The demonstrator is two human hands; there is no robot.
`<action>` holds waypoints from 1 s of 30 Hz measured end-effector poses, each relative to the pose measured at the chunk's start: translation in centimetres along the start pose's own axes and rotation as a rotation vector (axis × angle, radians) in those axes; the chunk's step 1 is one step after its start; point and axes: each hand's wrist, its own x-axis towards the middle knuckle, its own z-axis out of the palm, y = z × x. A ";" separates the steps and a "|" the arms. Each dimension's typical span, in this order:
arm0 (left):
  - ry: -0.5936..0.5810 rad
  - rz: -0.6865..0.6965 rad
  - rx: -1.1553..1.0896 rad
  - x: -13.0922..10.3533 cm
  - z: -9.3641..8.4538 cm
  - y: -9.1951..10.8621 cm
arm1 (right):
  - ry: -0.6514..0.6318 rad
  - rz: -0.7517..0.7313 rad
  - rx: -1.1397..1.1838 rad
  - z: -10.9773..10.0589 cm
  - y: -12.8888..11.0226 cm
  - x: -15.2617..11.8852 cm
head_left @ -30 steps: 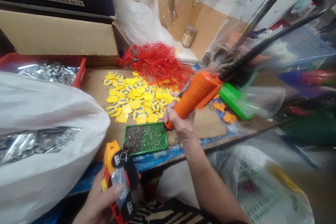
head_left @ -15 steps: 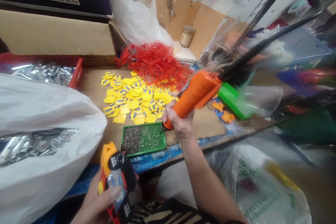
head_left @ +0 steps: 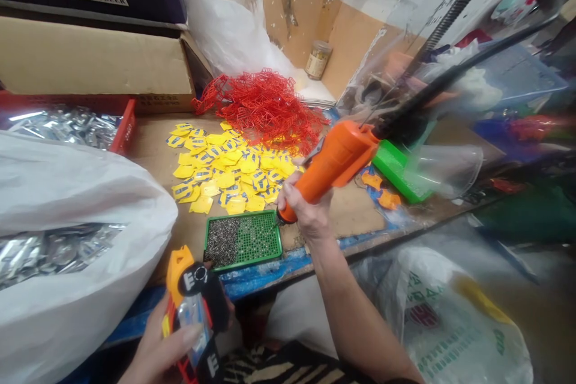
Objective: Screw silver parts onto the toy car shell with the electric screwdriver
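My right hand (head_left: 310,207) is wrapped round an orange electric screwdriver (head_left: 330,159), which tilts down to the left. Its tip is at the right end of a green perforated tray (head_left: 265,258); whether it touches a screw is too small to tell. Small dark screws (head_left: 220,241) heap up in the tray's left half, with scattered ones on the right. Lower left, my left hand (head_left: 166,339) grips a toy car (head_left: 195,306) with yellow, red and black parts, a clear window and black wheels marked "E". Its fingers under the car are mostly hidden.
Yellow plastic pieces (head_left: 229,171) lie spread behind the tray, with tangled red plastic frames (head_left: 270,108) beyond. Shiny parts fill a red crate (head_left: 128,126) and a white sack (head_left: 103,186) at left. A green box (head_left: 398,171) stands right. A black cable (head_left: 450,75) rises from the screwdriver.
The view has shifted slightly, so the table things and the toy car appear a little further left. Both hands keep their holds, and the screwdriver stays almost at the same spot by the tray.
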 end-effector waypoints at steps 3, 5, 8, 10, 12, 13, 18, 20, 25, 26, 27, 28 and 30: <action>0.002 -0.006 0.034 0.0 0.0 0.2 | 0.002 -0.015 -0.016 0.0 0.0 0.0; 0.002 -0.019 0.056 -0.1 0.0 0.2 | 0.000 -0.029 -0.025 0.1 -0.2 0.0; -0.006 -0.008 0.059 -0.2 -0.1 0.1 | -0.003 -0.023 -0.023 0.3 -0.4 -0.1; -0.011 -0.004 0.056 -0.2 -0.1 0.0 | -0.007 -0.012 -0.022 0.4 -0.3 -0.1; -0.014 -0.009 0.059 -0.2 0.0 0.0 | -0.011 -0.010 -0.028 0.5 -0.1 -0.1; -0.013 -0.007 0.062 -0.3 0.1 0.0 | -0.013 -0.013 -0.034 0.4 0.0 -0.2; 0.012 0.004 0.049 -0.6 0.7 0.4 | -0.010 -0.022 -0.057 0.2 0.6 -0.3; 0.010 -0.014 0.051 -0.7 0.8 0.5 | -0.009 -0.021 -0.063 0.2 0.6 -0.2; 0.000 0.014 0.086 -1.0 0.9 0.5 | 0.015 -0.014 -0.093 0.4 0.6 -0.2; -0.006 0.014 0.084 -1.1 0.9 0.5 | 0.023 -0.012 -0.098 0.4 0.6 -0.3; -0.014 0.015 0.082 -1.1 1.0 0.6 | 0.029 -0.011 -0.102 0.5 0.7 -0.3; -0.024 0.020 0.076 -1.2 1.0 0.6 | 0.033 -0.011 -0.107 0.5 0.7 -0.3; -0.049 0.033 0.067 -1.2 1.2 0.7 | 0.037 -0.010 -0.107 0.6 0.7 -0.4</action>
